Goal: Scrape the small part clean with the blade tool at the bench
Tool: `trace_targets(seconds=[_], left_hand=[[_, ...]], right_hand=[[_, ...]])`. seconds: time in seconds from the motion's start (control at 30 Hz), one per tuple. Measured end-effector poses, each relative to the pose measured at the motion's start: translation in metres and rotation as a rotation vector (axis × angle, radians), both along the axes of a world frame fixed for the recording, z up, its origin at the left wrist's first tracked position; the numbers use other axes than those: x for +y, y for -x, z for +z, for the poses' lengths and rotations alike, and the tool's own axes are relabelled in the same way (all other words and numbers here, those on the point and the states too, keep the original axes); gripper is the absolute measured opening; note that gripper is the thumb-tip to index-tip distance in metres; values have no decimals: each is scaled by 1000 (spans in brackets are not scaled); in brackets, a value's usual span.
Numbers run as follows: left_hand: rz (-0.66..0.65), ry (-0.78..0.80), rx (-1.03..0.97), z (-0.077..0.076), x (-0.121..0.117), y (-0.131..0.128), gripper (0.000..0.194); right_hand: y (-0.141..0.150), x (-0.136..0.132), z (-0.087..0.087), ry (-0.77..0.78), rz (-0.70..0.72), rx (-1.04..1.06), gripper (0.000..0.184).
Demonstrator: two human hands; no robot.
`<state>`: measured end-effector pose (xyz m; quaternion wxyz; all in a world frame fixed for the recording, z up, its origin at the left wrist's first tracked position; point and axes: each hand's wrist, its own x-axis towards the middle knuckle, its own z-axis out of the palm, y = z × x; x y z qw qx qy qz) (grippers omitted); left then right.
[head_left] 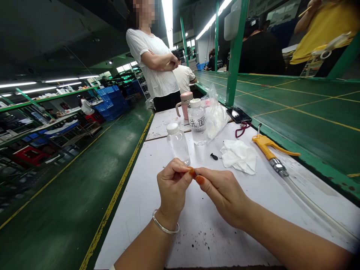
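Two bare hands work above the white bench [197,240] in the head view. We identify the left hand [172,187], with a silver bangle [165,225] at its wrist, and the right hand [222,197]. Their fingers [192,173] are pressed together at the tips, jointly pinching a small thin part [195,171] directly above the bench; its exact form is too small to tell.

Just beyond the left hand stands a clear plastic bottle [178,144] with a white cap. Beyond the right hand we note a small black piece [214,156] beside a crumpled white tissue [239,157]. Farther along the bench are a capped bottle [197,122] marked with black characters, a pink tumbler [184,105], a plastic bag [216,116] and a black phone [239,115]. A yellow air blow gun [270,150] lies near the bench's right edge. A person [153,63] in a white shirt stands at the far end, arms folded.
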<state>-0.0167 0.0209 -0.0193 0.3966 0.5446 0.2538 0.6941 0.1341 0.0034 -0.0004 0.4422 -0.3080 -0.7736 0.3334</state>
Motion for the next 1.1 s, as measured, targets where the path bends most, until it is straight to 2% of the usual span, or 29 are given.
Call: trace_targets(seconds=[0.2,0.43,0.63,0.7,0.93,1.1], left_hand=[[-4,-39,36,-1,0,1,12],[30,-27,52,0,0,2,10],[24,-24,55,0,-1,1,12],[12,-7,42,0,-2,0,13],[-72,59,-44,5,-1,-2,12],[-134,168,-127,12,-3,-4,11]], right_hand=[[-1,0,0,-10,-14,-30,37],[1,0,1,52,-15,10,39],[2,3,3,252,5,146,46],[1,4,3,276,15,164,47],[0,3,2,173,24,90,41],[-1,3,2,82,-3,18,39]])
